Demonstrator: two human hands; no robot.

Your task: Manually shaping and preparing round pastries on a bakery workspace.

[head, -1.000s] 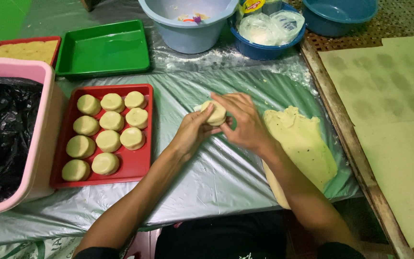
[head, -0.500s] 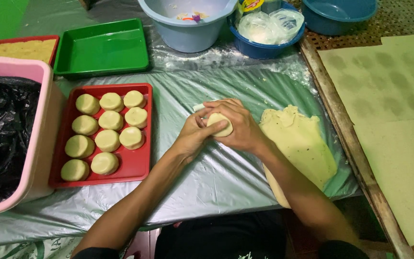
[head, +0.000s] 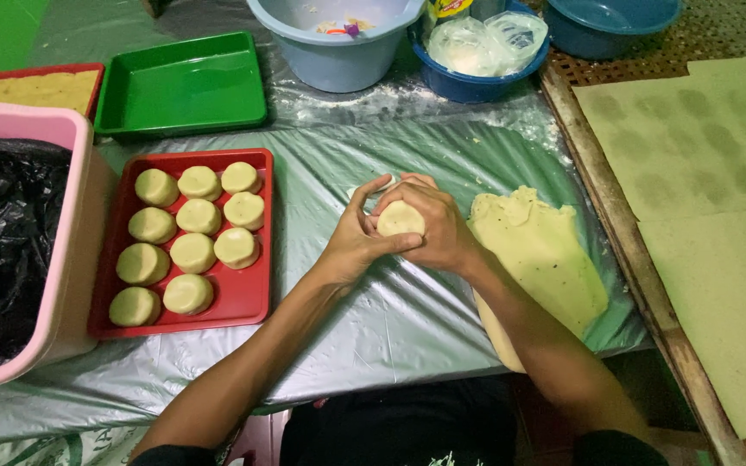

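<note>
Pale round dough disc [head: 401, 218], flat face turned up toward the camera with no clear long axis, cupped above the plastic-covered table [head: 373, 311] between left hand [head: 357, 242] and right hand [head: 436, 226], fingers of both pressed around its rim. Just left, red rectangular tray [head: 252, 298] bearing ten similar discs; at right, flattened sheet of yellowish dough [head: 537, 255]. Beyond, clear plastic bags [head: 485, 41] bunched in a blue bowl [head: 477, 86], beside a yellow-labelled package [head: 447, 8].

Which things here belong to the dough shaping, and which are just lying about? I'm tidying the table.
In use:
dough ball, held in left hand and right hand
dough sheet
red tray of pieces

Lying about:
green tray
pink tub
grey basin
blue bowls
</note>
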